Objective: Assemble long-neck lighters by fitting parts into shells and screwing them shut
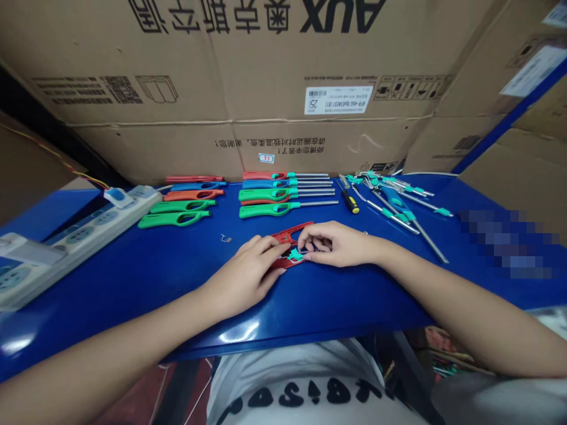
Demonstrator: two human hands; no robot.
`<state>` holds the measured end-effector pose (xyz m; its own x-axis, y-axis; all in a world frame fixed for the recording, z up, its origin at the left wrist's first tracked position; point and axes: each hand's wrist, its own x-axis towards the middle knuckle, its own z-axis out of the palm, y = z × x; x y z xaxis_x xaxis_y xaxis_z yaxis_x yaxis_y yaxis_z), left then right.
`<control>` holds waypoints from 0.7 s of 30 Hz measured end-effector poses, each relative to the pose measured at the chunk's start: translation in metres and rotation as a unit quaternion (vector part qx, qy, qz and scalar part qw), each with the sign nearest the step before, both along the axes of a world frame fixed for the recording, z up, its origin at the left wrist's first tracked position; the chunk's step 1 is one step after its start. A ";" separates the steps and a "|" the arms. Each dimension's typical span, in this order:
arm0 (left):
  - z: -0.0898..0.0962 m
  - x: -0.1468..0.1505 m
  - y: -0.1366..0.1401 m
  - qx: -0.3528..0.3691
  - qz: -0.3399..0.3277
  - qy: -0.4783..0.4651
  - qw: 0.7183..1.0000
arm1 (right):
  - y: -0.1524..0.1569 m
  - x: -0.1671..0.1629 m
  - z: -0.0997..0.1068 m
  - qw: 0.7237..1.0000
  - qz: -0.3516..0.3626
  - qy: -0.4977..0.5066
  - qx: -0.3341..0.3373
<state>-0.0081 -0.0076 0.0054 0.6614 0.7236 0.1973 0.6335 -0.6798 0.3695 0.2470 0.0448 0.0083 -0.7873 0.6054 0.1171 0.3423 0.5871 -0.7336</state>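
Observation:
Between my hands on the blue table lies a red lighter casing (300, 229), its inner side up. A teal trigger piece (295, 254) with a thin white wire sits in it. My left hand (252, 268) has its fingers closed on the casing's left end. At the right, my right hand (330, 245) pinches near the trigger piece; what lies between those fingertips is mostly hidden. Just beyond my left hand are some tiny metal pins (226, 238).
Several lighters with metal tubes (287, 192) lie in a row at the back, with empty casings (181, 206) to their left. A screwdriver (349, 200) and a pile of tube assemblies (401, 203) lie right. A power strip (80, 242) runs along the left; a cardboard box (266, 71) stands behind.

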 end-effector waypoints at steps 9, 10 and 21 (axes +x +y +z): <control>0.000 0.001 0.000 0.006 0.006 0.006 1.000 | -0.004 -0.001 0.002 0.980 0.033 -0.039 0.193; 0.000 0.001 0.000 0.008 0.005 0.006 1.000 | -0.006 -0.001 0.002 0.972 0.034 -0.059 0.225; -0.001 0.000 0.001 0.036 0.011 0.010 0.999 | -0.009 -0.005 -0.003 0.936 0.013 -0.148 0.319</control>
<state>-0.0083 -0.0064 0.0046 0.6501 0.7223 0.2360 0.6549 -0.6900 0.3081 0.2419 0.0357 0.0049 -0.8555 0.4671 0.2235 0.4551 0.8841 -0.1058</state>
